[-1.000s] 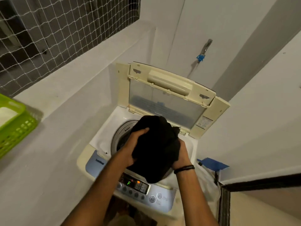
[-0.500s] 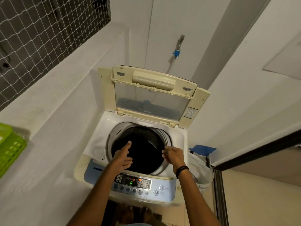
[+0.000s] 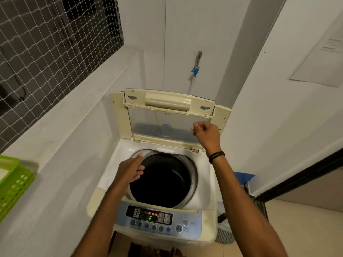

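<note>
- a top-loading washing machine (image 3: 205, 182) stands in a narrow corner between white walls, seen from above.
- its lid (image 3: 167, 125) is folded up and back, standing upright behind the round opening, with the clear pane facing the camera.
- the drum (image 3: 161, 180) is uncovered; inside it is dark, and what lies in it cannot be made out.
- the left hand (image 3: 130, 171) hovers over the left rim of the drum, index finger stretched forward, the other fingers loosely bent, holding nothing.
- the right hand (image 3: 207, 134) is raised in front of the right part of the lid's pane, fingers curled in with nothing seen between them; whether it touches the lid cannot be told.
- a black wristband (image 3: 216, 156) sits on the right wrist.
- the control panel (image 3: 150, 217) at the near edge is lit, with a green "f" and small red lights.
- a green plastic basket (image 3: 13, 184) rests on the ledge at far left, below a window covered with white netting (image 3: 46, 43).
- a tap (image 3: 198, 59) with a blue fitting sticks out of the wall above the lid.
</note>
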`<action>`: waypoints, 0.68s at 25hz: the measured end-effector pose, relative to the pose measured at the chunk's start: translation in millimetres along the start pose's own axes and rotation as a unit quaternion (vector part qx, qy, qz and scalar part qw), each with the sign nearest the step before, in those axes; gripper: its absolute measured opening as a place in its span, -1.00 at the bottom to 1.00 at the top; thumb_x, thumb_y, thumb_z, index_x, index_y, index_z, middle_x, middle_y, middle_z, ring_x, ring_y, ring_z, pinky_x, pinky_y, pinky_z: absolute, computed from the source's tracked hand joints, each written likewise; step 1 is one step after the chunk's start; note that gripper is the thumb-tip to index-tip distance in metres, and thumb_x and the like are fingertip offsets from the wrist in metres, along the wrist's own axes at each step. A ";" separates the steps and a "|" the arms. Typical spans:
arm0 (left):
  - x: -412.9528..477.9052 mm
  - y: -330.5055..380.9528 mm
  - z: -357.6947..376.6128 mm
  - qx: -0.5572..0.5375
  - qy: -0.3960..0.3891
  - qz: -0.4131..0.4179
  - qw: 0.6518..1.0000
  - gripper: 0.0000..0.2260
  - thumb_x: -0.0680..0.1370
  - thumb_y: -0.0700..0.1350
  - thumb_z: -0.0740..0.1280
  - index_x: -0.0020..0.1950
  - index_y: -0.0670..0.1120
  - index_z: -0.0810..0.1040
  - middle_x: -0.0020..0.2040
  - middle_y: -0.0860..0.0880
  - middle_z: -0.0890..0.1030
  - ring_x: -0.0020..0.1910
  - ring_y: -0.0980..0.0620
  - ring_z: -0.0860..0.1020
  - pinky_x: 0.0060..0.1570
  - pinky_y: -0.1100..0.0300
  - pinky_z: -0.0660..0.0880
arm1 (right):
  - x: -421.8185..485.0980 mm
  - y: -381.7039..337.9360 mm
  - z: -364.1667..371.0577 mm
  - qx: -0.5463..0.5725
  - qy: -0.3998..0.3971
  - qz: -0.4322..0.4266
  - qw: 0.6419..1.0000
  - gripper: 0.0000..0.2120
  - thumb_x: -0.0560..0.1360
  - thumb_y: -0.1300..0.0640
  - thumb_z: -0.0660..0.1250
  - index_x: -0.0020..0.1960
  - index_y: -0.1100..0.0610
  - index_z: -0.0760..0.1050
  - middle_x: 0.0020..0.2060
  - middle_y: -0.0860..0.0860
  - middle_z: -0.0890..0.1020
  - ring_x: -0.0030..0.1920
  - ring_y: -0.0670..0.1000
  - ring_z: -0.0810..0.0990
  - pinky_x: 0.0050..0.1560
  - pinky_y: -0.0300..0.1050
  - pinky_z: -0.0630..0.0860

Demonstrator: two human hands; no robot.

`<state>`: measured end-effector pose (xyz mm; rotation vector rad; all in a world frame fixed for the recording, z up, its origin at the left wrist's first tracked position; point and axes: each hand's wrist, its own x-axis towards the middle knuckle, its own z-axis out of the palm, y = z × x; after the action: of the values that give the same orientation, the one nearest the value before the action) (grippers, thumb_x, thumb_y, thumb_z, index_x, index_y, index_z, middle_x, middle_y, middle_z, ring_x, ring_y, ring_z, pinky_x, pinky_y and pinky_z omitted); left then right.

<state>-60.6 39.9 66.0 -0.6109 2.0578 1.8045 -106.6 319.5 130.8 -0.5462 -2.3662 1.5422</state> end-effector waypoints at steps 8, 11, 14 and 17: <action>-15.1 40.3 4.6 -0.010 0.032 0.128 0.991 -0.73 0.47 0.19 0.41 -0.01 0.03 0.67 -0.14 0.02 0.74 -0.12 0.05 0.71 -0.19 0.23 0.57 | 63.2 -66.2 20.0 -0.176 -0.026 -0.189 0.966 -0.65 0.53 0.02 0.34 0.26 0.15 0.57 0.12 0.16 0.66 0.14 0.13 0.61 0.12 -0.12 0.49; -20.1 41.4 0.2 -0.019 0.035 0.134 0.990 -0.72 0.47 0.19 0.42 0.03 0.03 0.67 -0.12 0.01 0.74 -0.14 0.06 0.71 -0.14 0.21 0.59 | 86.2 -83.6 38.6 -0.261 -0.051 -0.199 0.943 -0.53 0.52 -0.07 0.34 0.37 0.10 0.47 0.23 0.21 0.55 0.25 0.19 0.50 0.27 0.01 0.44; -14.5 38.1 -3.5 -0.032 0.044 0.113 0.992 -0.73 0.49 0.16 0.41 0.02 0.00 0.67 -0.13 -0.01 0.74 -0.13 0.03 0.70 -0.09 0.16 0.60 | 96.5 -92.9 54.9 -0.318 -0.068 -0.187 0.927 -0.53 0.52 -0.10 0.33 0.36 0.09 0.48 0.23 0.20 0.56 0.23 0.22 0.51 0.24 0.09 0.49; 13.3 31.4 5.0 -0.068 0.008 0.029 0.997 -0.74 0.52 0.12 0.40 0.00 -0.06 0.67 -0.12 -0.06 0.73 -0.12 -0.02 0.67 -0.08 0.14 0.57 | 99.2 -93.6 64.4 -0.330 -0.052 -0.198 0.921 -0.69 0.55 -0.03 0.31 0.19 0.10 0.61 0.08 0.16 0.67 0.10 0.21 0.59 0.13 0.09 0.53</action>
<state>-88.6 46.7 85.1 -0.6095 1.9936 1.9926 -237.6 277.2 192.3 -0.0805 -2.8335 0.5963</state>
